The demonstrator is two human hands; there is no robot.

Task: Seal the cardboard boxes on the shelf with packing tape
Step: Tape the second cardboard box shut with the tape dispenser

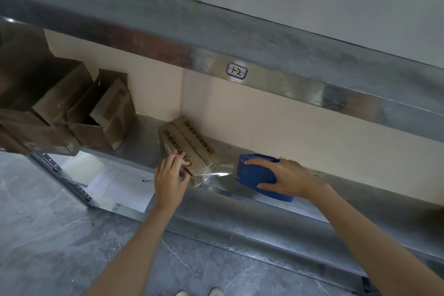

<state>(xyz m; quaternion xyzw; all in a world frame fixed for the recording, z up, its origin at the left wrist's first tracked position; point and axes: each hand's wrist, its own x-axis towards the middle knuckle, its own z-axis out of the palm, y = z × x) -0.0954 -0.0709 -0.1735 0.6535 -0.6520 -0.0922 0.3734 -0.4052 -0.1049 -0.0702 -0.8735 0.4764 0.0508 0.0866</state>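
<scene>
Grey metal shelf [146, 142] runs from lower right to upper left against a pale wall [276, 113], with a beam [288, 65] bearing a "12" label [237, 71] close above it. One closed box [189, 142] lies near the shelf's front edge, its printed top up and its near end almost at the lip. The left hand [170, 175] has its fingers laid fairly straight on the box's near top edge; the thumb points at the end face, though I cannot tell whether it touches. The right hand [286, 178] is clamped round a blue dispenser [259, 175], thumb over its top and fingers beneath. It sits on the shelf just right of the box. Clear tape [216, 170] stretches taut from the box's near end to the dispenser. Open boxes [103, 115] stand well left, flaps up, with a strip of shelf metal between them and the box. Paper [120, 182] lies on the floor [48, 235] below.
</scene>
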